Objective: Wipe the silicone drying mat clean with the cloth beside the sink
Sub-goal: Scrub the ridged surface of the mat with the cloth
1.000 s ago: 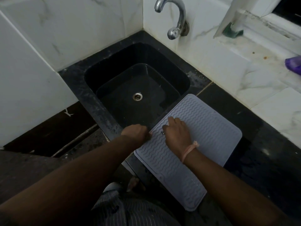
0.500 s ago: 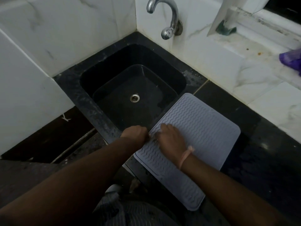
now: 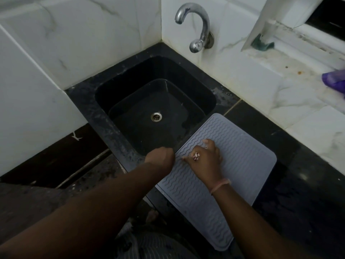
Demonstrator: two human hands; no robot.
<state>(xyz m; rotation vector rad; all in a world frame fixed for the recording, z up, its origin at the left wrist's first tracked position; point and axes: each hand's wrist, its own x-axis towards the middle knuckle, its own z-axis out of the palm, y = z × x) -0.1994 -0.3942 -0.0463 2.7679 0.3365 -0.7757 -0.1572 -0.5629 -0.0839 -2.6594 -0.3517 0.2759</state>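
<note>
A grey silicone drying mat (image 3: 240, 159) with wavy ridges lies on the black counter, right of the sink. My right hand (image 3: 205, 161) rests flat on the mat's left part, fingers spread, thumb pointing left. A small pink-and-white speck sits on the back of that hand. My left hand (image 3: 160, 158) is at the mat's left edge by the sink rim, knuckles up, with its fingers curled down out of sight. A purple cloth (image 3: 334, 81) lies on the white ledge at the far right, away from both hands.
The black sink (image 3: 209, 101) with a metal drain (image 3: 156, 116) fills the corner under a chrome tap (image 3: 199, 25). White marble tiles rise behind and to the left. A green object (image 3: 261, 44) sits on the window sill. Dark counter (image 3: 298, 184) lies right of the mat.
My right hand slid left across the mat toward my left hand, then back slightly, and its fingers spread. My left hand stayed at the mat's edge.
</note>
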